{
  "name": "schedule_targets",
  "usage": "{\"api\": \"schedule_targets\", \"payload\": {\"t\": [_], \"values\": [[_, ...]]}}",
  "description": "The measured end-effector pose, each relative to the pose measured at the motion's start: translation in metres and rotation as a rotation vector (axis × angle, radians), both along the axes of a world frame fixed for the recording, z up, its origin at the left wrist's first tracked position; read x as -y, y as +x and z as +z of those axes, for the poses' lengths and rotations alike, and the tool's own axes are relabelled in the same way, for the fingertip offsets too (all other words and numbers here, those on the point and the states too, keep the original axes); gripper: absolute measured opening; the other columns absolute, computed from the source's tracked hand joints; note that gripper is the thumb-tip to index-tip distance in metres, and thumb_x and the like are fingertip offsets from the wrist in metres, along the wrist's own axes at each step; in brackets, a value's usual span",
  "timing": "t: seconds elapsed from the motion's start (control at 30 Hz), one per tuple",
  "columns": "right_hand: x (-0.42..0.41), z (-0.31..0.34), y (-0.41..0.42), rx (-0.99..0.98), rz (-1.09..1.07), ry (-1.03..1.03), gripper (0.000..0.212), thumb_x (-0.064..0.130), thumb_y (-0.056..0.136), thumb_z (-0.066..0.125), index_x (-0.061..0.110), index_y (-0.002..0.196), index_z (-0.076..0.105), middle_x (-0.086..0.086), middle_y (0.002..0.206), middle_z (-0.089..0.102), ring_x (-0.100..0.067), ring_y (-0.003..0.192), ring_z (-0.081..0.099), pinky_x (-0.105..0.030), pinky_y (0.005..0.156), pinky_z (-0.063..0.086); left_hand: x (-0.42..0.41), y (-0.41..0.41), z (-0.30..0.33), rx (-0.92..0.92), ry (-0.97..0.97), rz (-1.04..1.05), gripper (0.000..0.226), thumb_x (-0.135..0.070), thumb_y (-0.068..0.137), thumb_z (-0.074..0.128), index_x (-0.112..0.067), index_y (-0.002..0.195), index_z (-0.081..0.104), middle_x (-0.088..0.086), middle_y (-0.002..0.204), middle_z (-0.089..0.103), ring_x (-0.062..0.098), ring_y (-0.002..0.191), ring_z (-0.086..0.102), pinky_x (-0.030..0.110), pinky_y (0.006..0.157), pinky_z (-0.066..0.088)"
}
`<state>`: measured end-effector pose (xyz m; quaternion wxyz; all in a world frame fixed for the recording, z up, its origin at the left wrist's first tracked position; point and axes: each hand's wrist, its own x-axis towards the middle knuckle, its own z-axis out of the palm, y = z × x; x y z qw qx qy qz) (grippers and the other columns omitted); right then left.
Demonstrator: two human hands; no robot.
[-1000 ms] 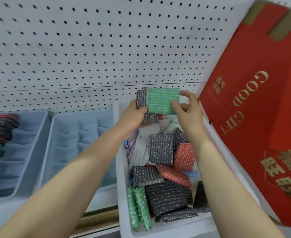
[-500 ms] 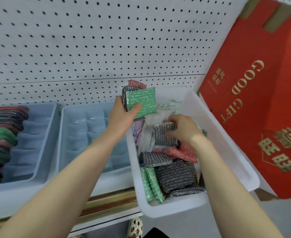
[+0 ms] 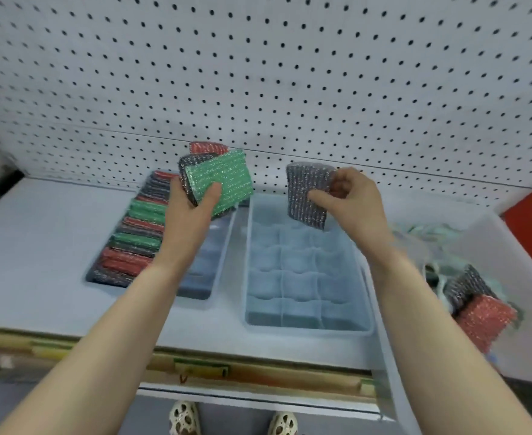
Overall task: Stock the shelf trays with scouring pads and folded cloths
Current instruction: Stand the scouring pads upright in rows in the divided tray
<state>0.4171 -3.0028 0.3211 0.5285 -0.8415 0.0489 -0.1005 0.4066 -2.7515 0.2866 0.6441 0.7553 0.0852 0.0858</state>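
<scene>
Leftmost, a blue tray [image 3: 201,279] on the shelf [image 3: 38,246] holds a row of scouring pads [image 3: 132,243] standing on edge along its left side; roughly a dozen, red, green and dark, exact count unclear. Left hand [image 3: 192,211] grips a fanned stack above it: three pads visible, green pad [image 3: 223,180] in front, a dark one and a red one behind. Next right, a second divided tray [image 3: 305,277], no pads seen in its cells. Right hand [image 3: 349,202] pinches one dark grey pad [image 3: 308,196] between thumb and fingers, over that tray's rear. Far right, a white bin [image 3: 490,246] with loose pads and pale cloth. Step in hand, I judge: loading pads. Next move calls for slotting them edgewise into a tray.
</scene>
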Motion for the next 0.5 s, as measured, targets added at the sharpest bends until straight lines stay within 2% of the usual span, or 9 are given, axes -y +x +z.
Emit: {"api": "schedule_targets", "payload": {"t": [0.03,0.13,0.23,0.33,0.4,0.5], "values": [[-0.017,-0.005,0.007,0.020,0.036,-0.007,0.025,0.013,0.077,0.080,0.012,0.097,0.065,-0.001,0.090,0.071,-0.013,0.084,0.067,-0.029,0.081,0.055,-0.017,0.002,0.000,0.014,0.012,0.031,0.081,-0.055,0.085,0.063,-0.019,0.149,0.028,0.002,0.149,0.044,0.019,0.136,0.042,0.048,0.113,0.035],[-0.064,-0.024,0.031,0.044,0.147,-0.023,0.019,0.011,0.084,0.073,0.023,0.099,0.069,0.013,0.087,0.068,0.000,0.082,0.063,-0.022,0.079,0.052,-0.061,0.008,-0.002,0.041,0.052,0.120,0.052,-0.047,0.089,0.062,-0.024,0.132,0.043,-0.007,0.125,0.059,0.012,0.115,0.058,0.043,0.103,0.046],[-0.102,-0.041,0.057,0.064,0.177,-0.068,0.023,0.009,0.088,0.067,0.020,0.108,0.072,0.013,0.094,0.068,-0.004,0.087,0.061,-0.011,0.078,0.045,-0.098,0.017,-0.011,-0.005,0.087,0.169,0.046,-0.050,0.088,0.062,-0.027,0.125,0.046,-0.010,0.115,0.063,0.011,0.106,0.061,0.040,0.096,0.050],[-0.134,-0.053,0.080,0.108,0.165,-0.140,0.025,0.010,0.089,0.067,0.017,0.112,0.071,0.009,0.097,0.068,-0.008,0.086,0.060,-0.020,0.082,0.046,-0.122,0.030,-0.020,-0.038,0.130,0.175,0.041,-0.051,0.088,0.061,-0.030,0.119,0.045,-0.017,0.105,0.061,0.008,0.099,0.061,0.032,0.086,0.048],[-0.151,-0.060,0.093,0.140,0.151,-0.243,0.028,0.011,0.087,0.068,0.018,0.114,0.070,0.005,0.098,0.070,-0.014,0.086,0.062,-0.027,0.082,0.049,-0.131,0.039,-0.026,-0.050,0.154,0.157,0.038,-0.051,0.089,0.061,-0.032,0.117,0.044,-0.023,0.101,0.058,-0.001,0.094,0.058,0.025,0.077,0.044],[-0.169,-0.072,0.112,0.104,0.207,-0.604,0.029,0.013,0.089,0.066,0.019,0.116,0.069,-0.005,0.106,0.072,-0.028,0.099,0.062,-0.036,0.084,0.048,-0.137,0.052,-0.032,-0.062,0.156,0.124,0.040,-0.050,0.090,0.061,-0.029,0.119,0.044,-0.023,0.101,0.058,-0.009,0.091,0.055,0.017,0.070,0.042]]}}
